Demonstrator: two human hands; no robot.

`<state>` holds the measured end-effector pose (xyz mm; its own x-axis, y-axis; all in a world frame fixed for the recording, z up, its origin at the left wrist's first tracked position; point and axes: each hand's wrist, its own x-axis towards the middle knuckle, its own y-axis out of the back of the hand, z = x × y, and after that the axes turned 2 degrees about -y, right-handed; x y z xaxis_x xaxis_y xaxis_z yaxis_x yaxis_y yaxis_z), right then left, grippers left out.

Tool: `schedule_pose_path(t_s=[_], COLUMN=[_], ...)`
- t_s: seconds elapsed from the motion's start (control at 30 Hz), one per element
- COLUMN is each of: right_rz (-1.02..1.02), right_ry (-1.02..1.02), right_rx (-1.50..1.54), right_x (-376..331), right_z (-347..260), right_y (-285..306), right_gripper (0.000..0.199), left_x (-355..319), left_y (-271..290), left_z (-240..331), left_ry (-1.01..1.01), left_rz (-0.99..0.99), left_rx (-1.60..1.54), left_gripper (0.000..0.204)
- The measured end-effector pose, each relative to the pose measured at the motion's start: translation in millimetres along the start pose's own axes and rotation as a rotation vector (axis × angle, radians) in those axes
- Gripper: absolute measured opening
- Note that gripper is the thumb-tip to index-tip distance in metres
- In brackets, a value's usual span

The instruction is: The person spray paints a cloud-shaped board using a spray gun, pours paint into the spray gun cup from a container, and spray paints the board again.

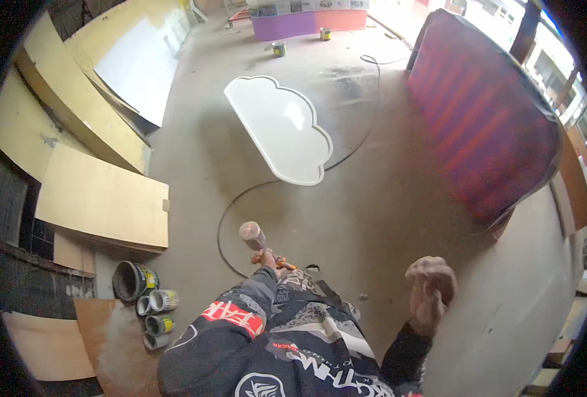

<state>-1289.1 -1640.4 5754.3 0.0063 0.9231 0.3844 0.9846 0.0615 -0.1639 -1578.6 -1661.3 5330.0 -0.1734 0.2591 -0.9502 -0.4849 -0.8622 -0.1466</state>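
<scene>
My left hand point(267, 257) is closed around an orange spray gun point(284, 265), held low in front of my body. A translucent paint cup point(251, 233) with pinkish-brown contents sits on the gun, tilted up and to the left. To the right, my right hand point(432, 291) is raised apart from the gun, its fingers curled into a loose fist and slightly blurred; nothing shows in it. Beyond the gun, a glossy white cloud-shaped panel point(277, 129) with a raised rim stands above the floor, touched by neither hand.
A dark hose point(222, 225) curves across the floor, passing by the white panel. Paint cans point(163, 300) and plywood boards point(104, 195) line the left. A red-purple rounded panel point(482, 112) stands at right, near a pale sheet point(532, 298). Two small cans point(279, 49) sit farther off.
</scene>
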Motion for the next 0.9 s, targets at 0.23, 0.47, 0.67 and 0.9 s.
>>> schedule_pose_path(t_s=[0.23, 0.47, 0.67, 0.9], right_rz=[-0.683, -0.583, -0.746, -0.886], right_ry=[0.328, 0.245, 0.134, 0.261], right_rx=[0.499, 0.798, 0.81, 0.829], right_x=[-20.5, -209.6, -276.7, -372.6], right_z=[-209.4, -164.0, -240.4, -307.2], right_y=[324.6, 342.4, 58.6, -91.4], right_gripper=[0.022, 0.022, 0.019, 0.019], left_x=[-153.4, -64.4, -100.6, -147.8], left_y=[-38.2, 184.8, 429.7, 586.1], left_z=[-371.4, -526.1, -297.3, -258.8], left_ry=[-0.094, -0.028, -0.148, -0.316], left_rz=[-0.003, 0.059, 0.156, 0.333], left_rx=[-0.195, -0.451, -0.637, -0.425], left_gripper=[0.048, 0.036, 0.059, 0.028])
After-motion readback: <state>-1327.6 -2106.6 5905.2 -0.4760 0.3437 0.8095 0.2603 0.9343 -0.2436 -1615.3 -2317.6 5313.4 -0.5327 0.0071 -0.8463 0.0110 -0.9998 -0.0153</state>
